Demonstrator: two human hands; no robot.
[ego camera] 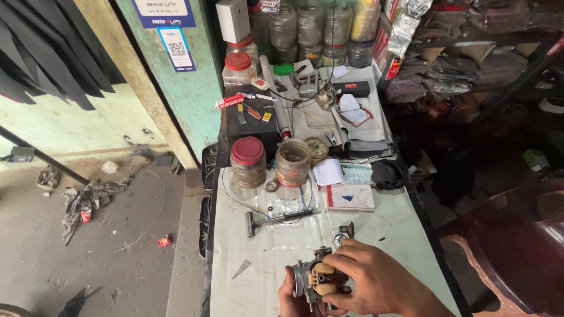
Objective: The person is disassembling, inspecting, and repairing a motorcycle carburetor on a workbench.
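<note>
Both my hands hold a small grey metal carburettor [309, 277] with a tan plastic float on top, low over the near end of the white-covered workbench [258, 246]. My left hand [289, 296] cups it from below and is mostly hidden. My right hand [373, 280] wraps over its right side, fingers curled on the float. A T-handled metal tool [276, 221] lies just beyond, and small metal parts [343, 232] sit close to my right fingers.
Further up the bench stand a red-lidded jar [247, 161], an open jar [292, 162], a notebook [350, 197], papers, a black box [251, 126] and more jars at the back. A dark red plastic chair [511, 246] is at right. Rags litter the floor [88, 199] at left.
</note>
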